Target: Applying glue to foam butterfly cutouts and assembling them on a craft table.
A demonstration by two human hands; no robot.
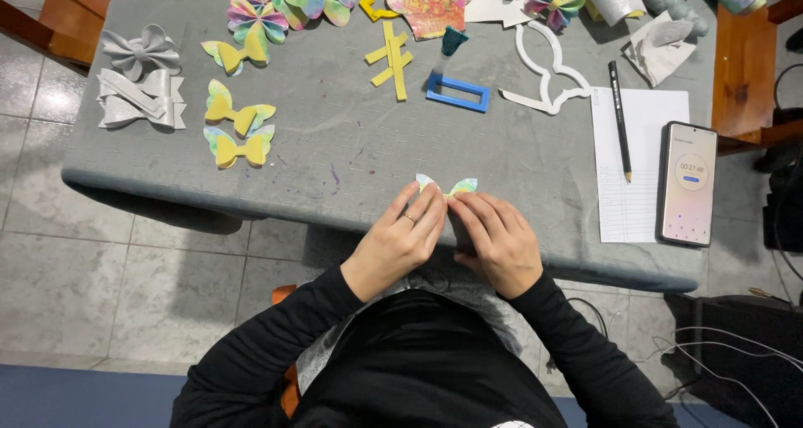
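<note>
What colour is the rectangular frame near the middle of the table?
Blue; the rectangular frame shows clearly in the head view.

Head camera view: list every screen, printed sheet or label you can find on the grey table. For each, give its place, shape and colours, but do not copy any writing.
Phone: flat near the table's right edge, a dark upright rectangle; its lit pale screen shows a ring and a small blue button.
Lined sheet: just left of the phone, a white rectangle with faint ruled lines; a dark pencil lies on it.
No packages, labels or signs can be made out.
</note>
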